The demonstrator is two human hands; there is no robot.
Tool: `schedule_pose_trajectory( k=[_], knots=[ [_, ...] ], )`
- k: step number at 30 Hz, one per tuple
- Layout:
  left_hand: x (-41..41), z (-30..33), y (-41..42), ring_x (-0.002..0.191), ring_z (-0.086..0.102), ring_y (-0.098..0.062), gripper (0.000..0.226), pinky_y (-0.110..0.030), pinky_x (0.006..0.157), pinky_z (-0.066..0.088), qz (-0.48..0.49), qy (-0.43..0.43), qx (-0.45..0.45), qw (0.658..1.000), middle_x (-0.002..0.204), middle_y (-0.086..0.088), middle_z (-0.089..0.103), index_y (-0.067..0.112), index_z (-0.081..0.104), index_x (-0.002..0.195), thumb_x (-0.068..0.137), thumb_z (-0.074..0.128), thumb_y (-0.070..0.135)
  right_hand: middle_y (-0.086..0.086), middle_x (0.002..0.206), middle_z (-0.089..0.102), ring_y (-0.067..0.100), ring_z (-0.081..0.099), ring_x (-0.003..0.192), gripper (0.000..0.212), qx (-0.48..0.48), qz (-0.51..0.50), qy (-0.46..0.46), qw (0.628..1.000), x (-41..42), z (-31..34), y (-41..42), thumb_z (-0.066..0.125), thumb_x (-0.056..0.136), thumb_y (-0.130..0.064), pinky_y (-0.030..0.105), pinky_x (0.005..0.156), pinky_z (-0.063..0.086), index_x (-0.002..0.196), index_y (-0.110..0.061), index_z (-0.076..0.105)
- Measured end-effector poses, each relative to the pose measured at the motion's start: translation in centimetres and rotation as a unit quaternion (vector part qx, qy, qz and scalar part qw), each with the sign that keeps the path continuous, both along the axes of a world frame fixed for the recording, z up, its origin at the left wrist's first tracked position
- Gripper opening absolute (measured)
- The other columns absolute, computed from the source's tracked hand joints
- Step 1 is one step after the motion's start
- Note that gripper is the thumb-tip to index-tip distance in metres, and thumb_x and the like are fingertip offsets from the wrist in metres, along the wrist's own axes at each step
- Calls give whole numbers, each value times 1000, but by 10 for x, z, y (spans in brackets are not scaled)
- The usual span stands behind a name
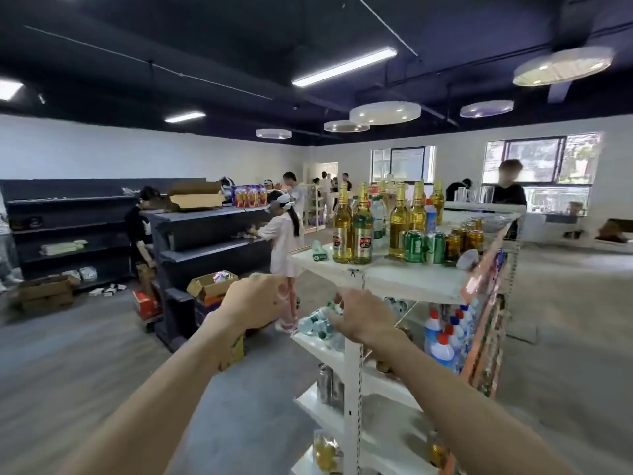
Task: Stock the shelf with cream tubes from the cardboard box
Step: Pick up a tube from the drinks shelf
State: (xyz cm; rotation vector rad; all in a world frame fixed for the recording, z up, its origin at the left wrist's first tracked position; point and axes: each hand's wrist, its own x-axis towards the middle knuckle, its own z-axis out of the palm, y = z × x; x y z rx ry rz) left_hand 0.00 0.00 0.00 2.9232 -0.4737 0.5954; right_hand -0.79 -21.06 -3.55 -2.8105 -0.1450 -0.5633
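Both hands out at the white shelf (329, 351). Left hand (255, 301) grips a cardboard box (233, 351), probably to keep stock close. Right hand (363, 318) reaches toward the second tier; grip unclear. Cream tubes not visible.

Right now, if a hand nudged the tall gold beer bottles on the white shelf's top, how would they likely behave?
The beer bottles look like glass: probably heavy and breakable. Tall and narrow, they would likely tip rather than slide. Standing near the white shelf edge, one could fall.
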Motion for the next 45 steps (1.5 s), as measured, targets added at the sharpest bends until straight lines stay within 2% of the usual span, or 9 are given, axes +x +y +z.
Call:
schedule_pose_trajectory(
  k=[13, 19, 25, 29, 33, 37, 40, 42, 45],
  knots=[
    [193, -19, 26, 84, 62, -14, 31, -27, 64, 42, -41, 17, -3, 999, 97, 12, 67, 32, 61, 116, 85, 61, 35, -1, 102, 67, 20, 63, 92, 26, 17, -38, 2, 999, 175, -10, 34, 56, 89, -40, 36, 80, 55, 106, -22, 63],
    [301, -15, 3, 92, 64, -22, 30, -29, 66, 41, -34, 9, 52, 998, 106, 5, 67, 30, 61, 114, 85, 61, 38, -1, 101, 69, 19, 63, 85, 26, 28, -35, -12, 999, 278, -8, 13, 58, 91, -38, 29, 63, 48, 110, -21, 61],
    [411, -6, -20, 98, 62, -22, 31, -34, 75, 49, -53, 15, 64, 996, 108, 4, 67, 26, 58, 118, 89, 63, 34, 1, 108, 69, 23, 64, 96, 32, 37, -27, -11, 999, 373, -3, 0, 60, 91, -40, 32, 72, 50, 116, -22, 60],
    [462, -16, -29, 102, 62, -20, 33, -33, 79, 50, -84, 39, 70, 993, 114, 2, 66, 24, 57, 124, 91, 62, 22, 4, 107, 69, 27, 64, 95, 30, 31, -26, 2, 999, 411, -10, 1, 59, 90, -40, 32, 70, 49, 115, -23, 59],
    [510, -29, -41, 113, 60, -18, 58, -36, 90, 53, -172, 71, 65, 980, 132, 0, 60, 27, 52, 137, 88, 53, -3, 2, 111, 69, 26, 64, 100, 38, 23, -38, 14, 999, 433, -16, -5, 59, 90, -41, 33, 77, 53, 125, -25, 58],
    [543, -32, -58, 125, 53, -15, 76, -28, 91, 51, -242, 22, 133, 961, 146, 5, 47, 31, 46, 145, 84, 39, -15, 2, 106, 69, 24, 64, 96, 32, 31, -65, 30, 997, 447, -20, -9, 57, 89, -41, 37, 79, 56, 115, -22, 62],
    [552, -32, -67, 138, 42, -17, 70, -34, 109, 42, -281, 31, 214, 935, 153, 3, 41, 31, 43, 146, 90, 40, -10, 2, 104, 68, 24, 64, 92, 31, 33, -72, 37, 996, 452, -23, -9, 58, 88, -41, 39, 78, 57, 114, -23, 61],
    [561, -34, -71, 135, 45, -19, 61, -35, 105, 45, -296, 26, 228, 927, 147, 3, 49, 31, 49, 142, 92, 49, -4, 2, 102, 69, 22, 64, 90, 31, 40, -75, 43, 995, 454, -23, -9, 60, 88, -40, 38, 78, 58, 114, -24, 61],
    [571, -37, -76, 115, 59, -22, 48, -37, 83, 53, -316, -2, 231, 920, 121, 2, 66, 29, 57, 129, 88, 59, 4, -1, 97, 70, 18, 65, 85, 30, 46, -75, 49, 995, 459, -24, -7, 63, 87, -38, 38, 76, 58, 114, -26, 62]
  ],
)
